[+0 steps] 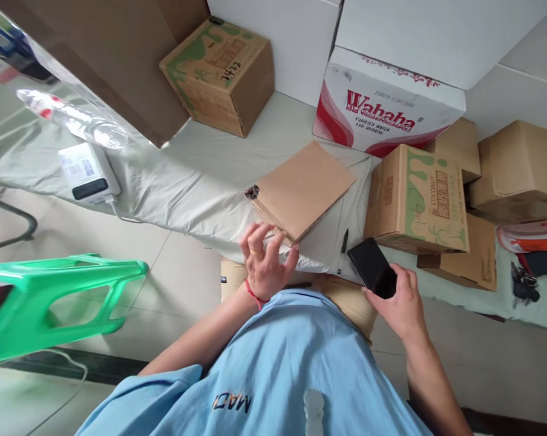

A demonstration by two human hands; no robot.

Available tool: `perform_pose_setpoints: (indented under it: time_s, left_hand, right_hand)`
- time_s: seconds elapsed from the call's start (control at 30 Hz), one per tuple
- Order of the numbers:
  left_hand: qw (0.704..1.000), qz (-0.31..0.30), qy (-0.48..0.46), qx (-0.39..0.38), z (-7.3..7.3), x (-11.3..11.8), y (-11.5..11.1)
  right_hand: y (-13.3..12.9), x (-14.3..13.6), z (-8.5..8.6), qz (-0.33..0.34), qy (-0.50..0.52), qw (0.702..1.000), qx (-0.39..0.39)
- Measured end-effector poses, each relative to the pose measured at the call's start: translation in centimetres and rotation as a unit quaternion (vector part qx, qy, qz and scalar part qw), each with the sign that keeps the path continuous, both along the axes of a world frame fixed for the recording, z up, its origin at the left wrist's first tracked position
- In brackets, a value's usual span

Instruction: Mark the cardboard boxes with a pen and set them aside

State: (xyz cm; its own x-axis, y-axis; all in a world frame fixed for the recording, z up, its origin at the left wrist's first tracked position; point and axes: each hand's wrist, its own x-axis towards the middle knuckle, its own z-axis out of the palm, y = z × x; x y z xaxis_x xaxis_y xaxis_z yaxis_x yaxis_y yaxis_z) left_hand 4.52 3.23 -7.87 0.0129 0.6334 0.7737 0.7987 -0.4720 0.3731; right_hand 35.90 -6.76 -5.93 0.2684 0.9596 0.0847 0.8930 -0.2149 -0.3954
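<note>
A black smartphone is in my right hand, thumb on the near edge and fingers along the right side. Its far end lies at the table's front edge. My left hand, with a ring and a red wrist cord, has its fingers apart and loosely bent. Those fingertips are at the near corner of a flat brown cardboard-covered pad; whether they touch it I cannot tell. A small dark clip-like piece sits at the pad's left corner. Between pad and phone lies a black pen.
A pale cloth covers the table. Along the back stand a coconut carton, a Wahaha water carton and, to the right, another coconut carton. Left are a plastic bottle, a white power bank and a green stool. Keys lie far right.
</note>
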Motion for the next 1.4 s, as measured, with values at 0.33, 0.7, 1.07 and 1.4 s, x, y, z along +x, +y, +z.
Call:
perform_pose_setpoints:
  time_s: [0.33, 0.7, 1.07, 1.4]
  left_hand:
    - [0.842, -0.256, 0.246, -0.407, 0.2, 8.5, -1.9]
    - [0.824, -0.201, 0.245, -0.47, 1.0, 6.6, -1.5]
    - [0.809, -0.16, 0.234, -0.515, 2.0, 8.9, -0.7]
    - [0.862, -0.204, 0.108, -0.45, 2.3, 3.9, -3.2]
  right_hand:
    - [-1.4, 4.2, -1.4, -0.017, -0.048, 0.997, -0.054]
    - [0.4, 2.3, -1.6, 0.047, -0.024, 0.996, -0.066]
    - [3.1, 0.1, -2.2, 0.079, -0.044, 0.995, -0.037]
    - [3.5, -1.1, -2.0, 0.109, -0.037, 0.993, -0.022]
